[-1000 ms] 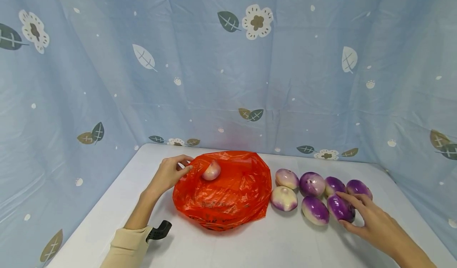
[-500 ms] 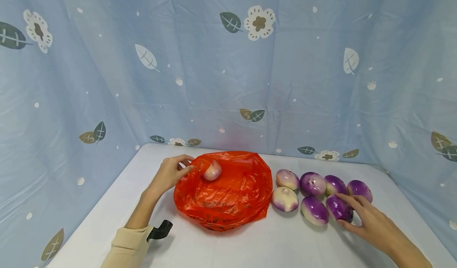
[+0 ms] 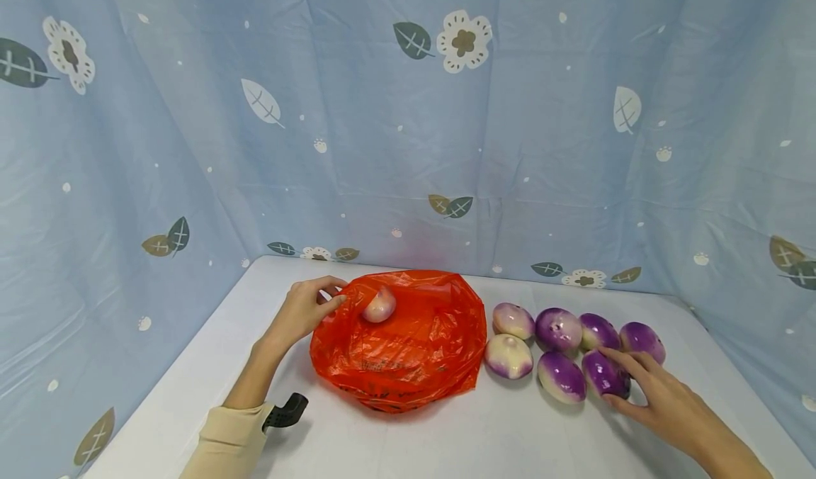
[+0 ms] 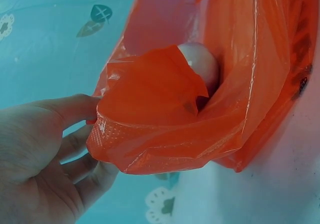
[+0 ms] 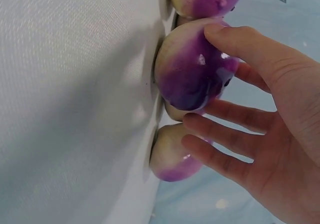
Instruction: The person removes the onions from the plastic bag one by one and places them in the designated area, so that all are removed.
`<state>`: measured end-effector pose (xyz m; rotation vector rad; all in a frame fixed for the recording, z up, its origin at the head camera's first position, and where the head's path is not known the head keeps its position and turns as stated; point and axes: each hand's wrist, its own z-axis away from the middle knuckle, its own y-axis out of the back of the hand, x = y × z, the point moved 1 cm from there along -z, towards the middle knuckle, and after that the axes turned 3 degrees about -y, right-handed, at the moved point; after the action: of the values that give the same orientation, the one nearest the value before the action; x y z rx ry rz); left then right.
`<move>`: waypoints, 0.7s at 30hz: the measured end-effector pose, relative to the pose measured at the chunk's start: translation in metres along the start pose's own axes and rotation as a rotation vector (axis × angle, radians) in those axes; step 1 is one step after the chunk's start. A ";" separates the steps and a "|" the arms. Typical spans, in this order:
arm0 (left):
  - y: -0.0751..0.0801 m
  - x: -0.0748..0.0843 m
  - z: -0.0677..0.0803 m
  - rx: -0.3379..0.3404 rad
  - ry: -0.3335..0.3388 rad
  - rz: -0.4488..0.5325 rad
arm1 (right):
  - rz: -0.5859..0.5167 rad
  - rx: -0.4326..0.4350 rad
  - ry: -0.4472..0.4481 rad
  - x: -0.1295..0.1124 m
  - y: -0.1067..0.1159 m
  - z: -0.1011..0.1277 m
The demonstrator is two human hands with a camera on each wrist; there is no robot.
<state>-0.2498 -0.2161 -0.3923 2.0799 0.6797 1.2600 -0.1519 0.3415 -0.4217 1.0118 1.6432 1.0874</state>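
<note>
Six purple-and-white turnips lie in two rows at the lower right of the head view on the white table. The right hand reaches in from the lower right corner, its fingers spread and lightly bent around the purple turnip at the right end of the near row; the thumb touches one side and the fingertips the other, the turnip on the table. At lower centre sits the orange plastic bag, a pale turnip inside its open mouth. The left hand pinches the bag's rim at its left edge. Dark printing on the bag's front is too creased to read.
</note>
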 end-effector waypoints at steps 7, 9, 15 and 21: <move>0.001 0.001 0.001 0.001 0.002 0.004 | 0.008 -0.043 -0.030 -0.001 0.004 0.000; 0.001 0.000 0.001 0.003 0.006 0.005 | 0.004 -0.029 -0.014 -0.001 0.006 0.000; 0.000 -0.001 0.000 0.000 0.012 0.003 | 0.003 -0.010 0.016 -0.005 0.012 -0.002; 0.001 0.000 0.000 -0.002 0.006 0.010 | 0.009 0.056 0.067 -0.010 0.014 -0.006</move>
<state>-0.2498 -0.2163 -0.3913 2.0811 0.6710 1.2722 -0.1525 0.3352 -0.4052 1.0300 1.7332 1.0973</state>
